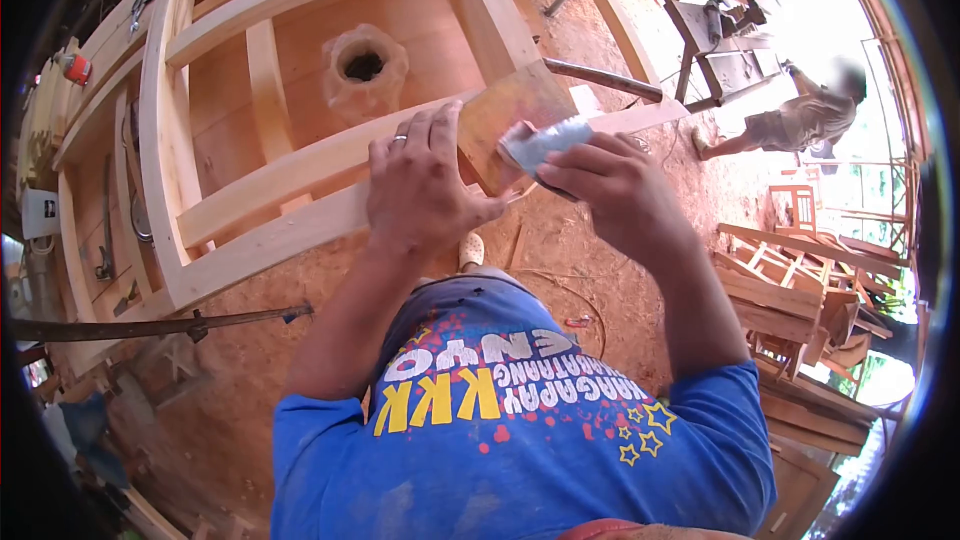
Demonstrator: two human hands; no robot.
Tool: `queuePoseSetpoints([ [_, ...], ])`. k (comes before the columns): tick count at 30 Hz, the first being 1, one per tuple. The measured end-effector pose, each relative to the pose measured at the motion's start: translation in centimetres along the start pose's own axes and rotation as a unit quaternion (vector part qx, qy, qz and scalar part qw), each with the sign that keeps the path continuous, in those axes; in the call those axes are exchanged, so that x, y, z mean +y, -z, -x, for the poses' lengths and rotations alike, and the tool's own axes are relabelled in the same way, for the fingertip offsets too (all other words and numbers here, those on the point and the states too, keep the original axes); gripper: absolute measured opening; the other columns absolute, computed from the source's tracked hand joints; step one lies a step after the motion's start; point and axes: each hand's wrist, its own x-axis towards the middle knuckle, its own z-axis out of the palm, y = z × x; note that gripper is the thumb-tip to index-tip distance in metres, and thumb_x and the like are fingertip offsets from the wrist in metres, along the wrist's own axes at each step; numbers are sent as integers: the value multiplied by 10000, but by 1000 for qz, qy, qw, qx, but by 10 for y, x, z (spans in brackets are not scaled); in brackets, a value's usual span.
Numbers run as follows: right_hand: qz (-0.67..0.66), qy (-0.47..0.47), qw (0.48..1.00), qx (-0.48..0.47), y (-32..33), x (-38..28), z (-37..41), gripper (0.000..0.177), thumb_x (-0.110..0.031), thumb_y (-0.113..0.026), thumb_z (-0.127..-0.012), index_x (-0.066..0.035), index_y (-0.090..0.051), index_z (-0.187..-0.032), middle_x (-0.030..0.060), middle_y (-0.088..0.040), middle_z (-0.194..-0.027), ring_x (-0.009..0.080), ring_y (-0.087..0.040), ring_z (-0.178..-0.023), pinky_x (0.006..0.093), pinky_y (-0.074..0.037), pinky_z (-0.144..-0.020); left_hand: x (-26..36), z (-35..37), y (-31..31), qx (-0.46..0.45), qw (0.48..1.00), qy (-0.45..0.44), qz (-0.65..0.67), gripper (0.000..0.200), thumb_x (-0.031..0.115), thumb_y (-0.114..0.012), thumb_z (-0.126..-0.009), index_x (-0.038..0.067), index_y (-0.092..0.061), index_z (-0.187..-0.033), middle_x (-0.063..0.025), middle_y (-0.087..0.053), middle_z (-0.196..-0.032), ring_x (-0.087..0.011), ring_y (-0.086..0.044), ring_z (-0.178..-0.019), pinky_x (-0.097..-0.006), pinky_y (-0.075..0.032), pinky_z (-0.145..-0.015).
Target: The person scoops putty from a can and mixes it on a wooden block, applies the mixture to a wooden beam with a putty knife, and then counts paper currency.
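Observation:
A square, yellow-brown board [515, 125] with reddish smears lies over the rail of a pale wooden frame [265, 240]. My left hand [425, 175] grips its left corner, index finger along one edge and thumb along the near edge. The hand's other fingers bend over the rail. Pinched in my right hand [625, 185] is a flat light-blue piece [548, 143] with pinkish-brown material at its left end. That end sits right at the board's surface. Its exact kind I cannot tell.
A rough-edged dark hole [362, 64] shows through the frame. A metal bar [605, 78] lies beyond the board. Another person [805, 115] is at the upper right, near a workbench [715, 35]. Stacked wooden parts [800, 290] stand right; a clamp bar [160, 325] extends from the left.

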Motion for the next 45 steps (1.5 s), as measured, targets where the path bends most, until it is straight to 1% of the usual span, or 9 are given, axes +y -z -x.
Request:
queuePoseSetpoints([
  [6,25,-15,997,74,34,13,-16,300,101,-634,-837,-79,-799,-1011,74,-776,-1016,236,-729,-933,404,-579,-847,1,3,-2,-3,1000,-1,-7,1060,398,-941,-576,63,-489,-1475,-112,-594,-1434,-275,-543,-1359,-469,-385,-1122],
  [12,5,-6,997,-75,37,9,0,357,128,-610,-804,-89,-798,-1017,39,-775,-1035,209,-713,-956,379,-570,-844,1,4,-1,-4,1000,1,5,1051,396,-940,-575,76,-492,-1471,-112,-593,-1431,-277,-545,-1355,-478,-382,-1117],
  [16,27,-4,996,84,38,14,-18,302,115,-638,-817,-80,-796,-985,62,-775,-1027,225,-717,-912,369,-565,-793,1,1,0,-5,1000,-2,1,1052,393,-941,-570,77,-493,-1468,-113,-597,-1424,-280,-550,-1346,-482,-381,-1116],
  [23,0,-26,997,-68,44,8,-2,291,66,-646,-794,-95,-790,-988,23,-764,-1017,197,-697,-986,388,-540,-906,3,0,2,-11,1000,1,-10,1061,398,-944,-566,79,-491,-1471,-121,-601,-1417,-285,-561,-1331,-485,-384,-1111],
  [26,34,-11,997,64,31,10,-15,294,63,-644,-781,-96,-788,-981,17,-759,-1017,205,-694,-972,391,-531,-917,5,1,2,-2,1000,-1,-4,1065,396,-946,-564,81,-489,-1472,-125,-601,-1417,-289,-566,-1323,-487,-390,-1097],
  [32,-45,-3,999,-31,27,11,2,251,78,-669,-820,-52,-787,-999,79,-754,-958,253,-720,-903,384,-586,-827,2,0,1,-9,1000,-3,-18,1013,523,-881,-658,53,-495,-1469,-109,-595,-1407,-241,-553,-1335,-458,-384,-1100],
  [36,-378,-387,841,-6,22,45,1,145,-1,-679,-971,6,-727,-1107,46,-744,-934,112,-680,-843,300,-567,-792,3,-1,1,-10,1000,-10,-20,1027,504,-894,-642,63,-487,-1475,-121,-592,-1411,-261,-553,-1330,-470,-376,-1111],
  [42,-528,-425,734,51,-15,85,19,258,-73,-664,-996,58,-648,-1218,79,-740,-1024,124,-680,-877,298,-548,-794,-2,-2,2,-27,1000,-2,-10,1065,467,-933,-607,82,-469,-1485,-134,-593,-1417,-302,-550,-1334,-490,-362,-1129],
  [45,-415,-429,802,25,-16,71,5,240,-83,-667,-989,57,-656,-1183,92,-748,-1012,140,-688,-885,317,-549,-796,-3,-3,1,-20,1000,-5,-4,1078,481,-940,-601,82,-468,-1485,-136,-595,-1414,-302,-551,-1333,-494,-357,-1130],
])
